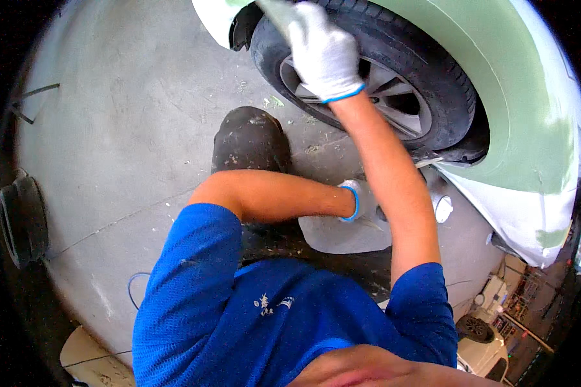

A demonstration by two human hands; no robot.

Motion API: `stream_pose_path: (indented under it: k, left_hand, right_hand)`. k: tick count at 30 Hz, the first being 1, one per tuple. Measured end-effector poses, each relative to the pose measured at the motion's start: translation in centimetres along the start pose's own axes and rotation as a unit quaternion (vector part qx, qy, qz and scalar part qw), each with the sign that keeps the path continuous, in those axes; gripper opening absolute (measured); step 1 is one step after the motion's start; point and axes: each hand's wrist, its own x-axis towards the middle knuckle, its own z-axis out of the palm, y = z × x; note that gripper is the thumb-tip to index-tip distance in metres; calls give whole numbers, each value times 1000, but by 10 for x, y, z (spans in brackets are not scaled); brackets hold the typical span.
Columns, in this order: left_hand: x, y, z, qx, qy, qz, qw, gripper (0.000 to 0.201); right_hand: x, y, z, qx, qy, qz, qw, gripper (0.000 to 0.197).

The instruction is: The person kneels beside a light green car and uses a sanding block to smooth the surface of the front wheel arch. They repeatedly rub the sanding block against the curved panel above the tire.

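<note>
My right hand (326, 53), in a white knitted glove with a blue cuff, is raised in front of the car wheel (394, 97). Its fingers are closed round a flat, pale greenish piece (277, 16), blurred and partly cut off by the picture's edge. My left hand (361, 198), gloved alike, is low between my legs and the car. The right forearm covers its fingers, so their grip is hidden. Right by it lies a pale grey flat sheet (342, 235). A white round-ended object (443, 209) shows beyond the right forearm.
The car's fender (529, 129) curves round the wheel, with pale green patches on white. My dark, speckled leg (248, 142) is in front of me. Dark tyre-like rings (22, 219) stand at the far left. Light flakes (274, 102) lie on the concrete floor (135, 109).
</note>
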Motion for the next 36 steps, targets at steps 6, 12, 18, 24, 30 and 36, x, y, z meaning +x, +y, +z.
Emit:
stream_pose_path:
  k: [6, 12, 18, 24, 30, 36]
  left_hand:
    - [0, 3, 10, 106, -67, 16, 992, 43]
    - [-1, 10, 16, 148, -99, 29, 984, 38]
    - [1, 2, 12, 161, -89, 44, 982, 34]
    - [0, 4, 13, 180, -97, 44, 978, 31]
    - [-2, 8, 11, 189, -113, 49, 974, 28]
    - [6, -1, 34, 192, -53, 89, 976, 32]
  right_hand:
    - [35, 16, -16, -111, 65, -28, 991, 20]
    - [23, 5, 31, -89, -124, -30, 988, 17]
    - [5, -17, 40, 43, -28, 53, 997, 21]
    - [22, 25, -4, -30, 121, -27, 992, 22]
    - [19, 27, -2, -21, 125, -107, 986, 20]
    - [-4, 6, -12, 13, 69, -11, 997, 17]
